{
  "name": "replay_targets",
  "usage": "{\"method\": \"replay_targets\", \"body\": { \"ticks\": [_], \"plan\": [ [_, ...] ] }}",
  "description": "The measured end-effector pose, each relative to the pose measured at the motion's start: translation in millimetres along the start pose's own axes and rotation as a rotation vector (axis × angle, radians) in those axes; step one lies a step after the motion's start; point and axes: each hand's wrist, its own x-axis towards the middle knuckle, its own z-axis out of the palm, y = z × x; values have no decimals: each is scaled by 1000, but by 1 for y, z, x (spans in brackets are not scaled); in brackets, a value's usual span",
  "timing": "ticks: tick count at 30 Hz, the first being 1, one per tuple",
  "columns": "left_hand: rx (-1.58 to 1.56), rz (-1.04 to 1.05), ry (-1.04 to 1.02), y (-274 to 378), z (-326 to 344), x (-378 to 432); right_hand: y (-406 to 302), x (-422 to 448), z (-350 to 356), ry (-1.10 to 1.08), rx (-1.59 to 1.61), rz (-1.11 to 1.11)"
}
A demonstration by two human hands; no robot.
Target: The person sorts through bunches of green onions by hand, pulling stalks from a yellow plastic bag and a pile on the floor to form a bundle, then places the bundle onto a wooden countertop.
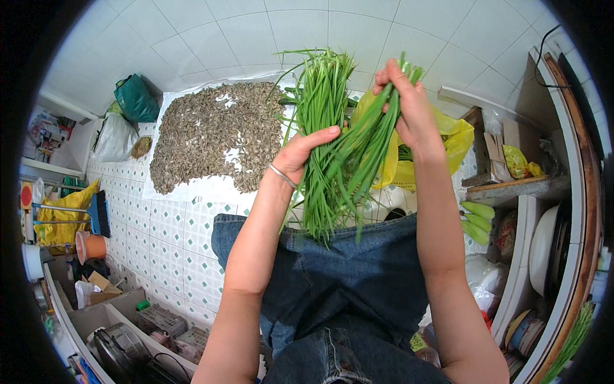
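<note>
My left hand point(300, 156), with a bangle at its wrist, is closed around a thick bunch of long green leafy stalks point(322, 103), which look like garlic chives. Their pale cut ends point up towards the wall and the thin leaf tips hang over my knees. My right hand point(403, 96) grips a smaller bunch of the same stalks point(376, 144) near its pale ends. The tips of this bunch slant down and left, touching the larger one. Behind my right wrist an open yellow plastic bag point(458, 144) lies on the floor with some greens inside.
Sunflower seeds point(216, 129) are spread over a white sheet point(211, 189) on the tiled floor. Bags, a blue broom point(100, 213) and an orange bucket point(93, 246) stand left. Shelves with a pot point(122, 343) and bowls point(525, 331) flank me; green gourds point(477, 223) lie at right.
</note>
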Motion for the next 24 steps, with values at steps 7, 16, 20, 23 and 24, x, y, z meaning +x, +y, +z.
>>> {"method": "replay_targets", "body": {
  "ticks": [7, 16, 20, 23, 24],
  "plan": [
    [293, 127, -39, -4, 3, 3, -6, -5, 4, 45, -236, -81],
    [228, 153, -14, -2, -2, 7, -16, 4, -23, 147, -74, -102],
    [68, 88, -41, 3, -9, 8, -27, 2, -37, 345, -416, -196],
    [-22, 125, -79, 6, -14, 7, -24, 5, -49, 441, -836, -351],
    [-61, 122, -83, 5, -13, 8, -22, 6, -53, 373, -925, -325]
  ]
}}
